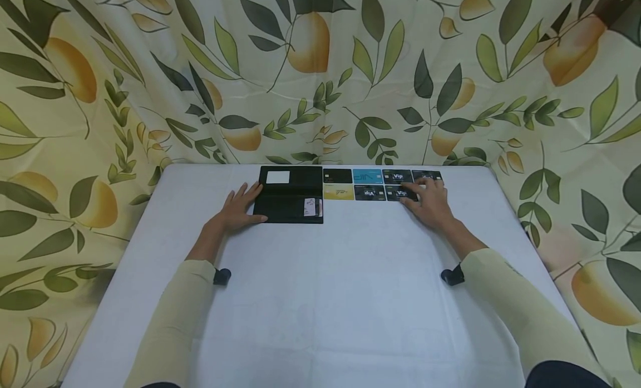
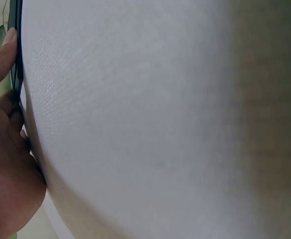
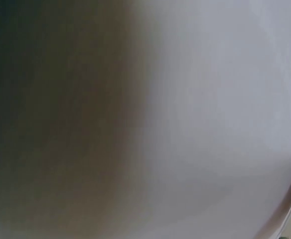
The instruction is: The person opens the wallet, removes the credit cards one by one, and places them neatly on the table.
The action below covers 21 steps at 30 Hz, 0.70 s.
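A black wallet lies unfolded at the back of the table, with a white card in its upper half and a pale, pinkish card in a lower pocket. My left hand rests at its left side, fingers spread along the edge and thumb on the lower corner. In the left wrist view, that hand touches the wallet's dark edge. Right of the wallet, cards lie in two rows: a blue card, a yellow card and several black ones. My right hand touches the black cards at the right end, partly covering them.
A white cloth covers the table. Behind and beside it hangs a curtain printed with leaves and fruit. The right wrist view holds mostly blurred sleeve and white cloth.
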Available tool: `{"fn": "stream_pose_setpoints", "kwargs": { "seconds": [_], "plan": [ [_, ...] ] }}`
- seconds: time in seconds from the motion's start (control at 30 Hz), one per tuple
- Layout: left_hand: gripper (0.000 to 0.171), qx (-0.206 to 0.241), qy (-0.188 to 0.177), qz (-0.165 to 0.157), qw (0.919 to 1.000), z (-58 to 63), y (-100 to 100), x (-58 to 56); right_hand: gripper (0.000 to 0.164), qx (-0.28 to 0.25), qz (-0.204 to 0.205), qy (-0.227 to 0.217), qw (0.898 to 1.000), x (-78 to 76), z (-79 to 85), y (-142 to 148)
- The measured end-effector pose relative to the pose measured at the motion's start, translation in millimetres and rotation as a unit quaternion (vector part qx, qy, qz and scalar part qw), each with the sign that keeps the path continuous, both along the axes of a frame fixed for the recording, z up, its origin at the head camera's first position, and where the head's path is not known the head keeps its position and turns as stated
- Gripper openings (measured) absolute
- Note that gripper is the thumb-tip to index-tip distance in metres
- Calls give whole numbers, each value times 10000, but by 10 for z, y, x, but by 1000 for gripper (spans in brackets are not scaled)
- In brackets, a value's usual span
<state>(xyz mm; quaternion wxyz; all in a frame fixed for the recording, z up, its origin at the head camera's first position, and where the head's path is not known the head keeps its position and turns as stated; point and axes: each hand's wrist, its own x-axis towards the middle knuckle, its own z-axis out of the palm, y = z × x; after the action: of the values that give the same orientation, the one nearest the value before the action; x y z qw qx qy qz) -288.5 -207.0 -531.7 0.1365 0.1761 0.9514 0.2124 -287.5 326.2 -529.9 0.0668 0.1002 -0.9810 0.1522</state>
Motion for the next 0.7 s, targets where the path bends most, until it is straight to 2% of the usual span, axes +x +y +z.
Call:
{"fn": "stream_pose_setpoints", "kwargs": {
  "seconds": [0.27,0.7],
  "plan": [
    [97,-32,-8,-1,10000,8,5,9,67,-391,174,162,9990,2,4,-281],
    [97,42,-9,-7,10000,80,30,48,71,-359,557,-19,9978,22,21,-790]
  ]
}}
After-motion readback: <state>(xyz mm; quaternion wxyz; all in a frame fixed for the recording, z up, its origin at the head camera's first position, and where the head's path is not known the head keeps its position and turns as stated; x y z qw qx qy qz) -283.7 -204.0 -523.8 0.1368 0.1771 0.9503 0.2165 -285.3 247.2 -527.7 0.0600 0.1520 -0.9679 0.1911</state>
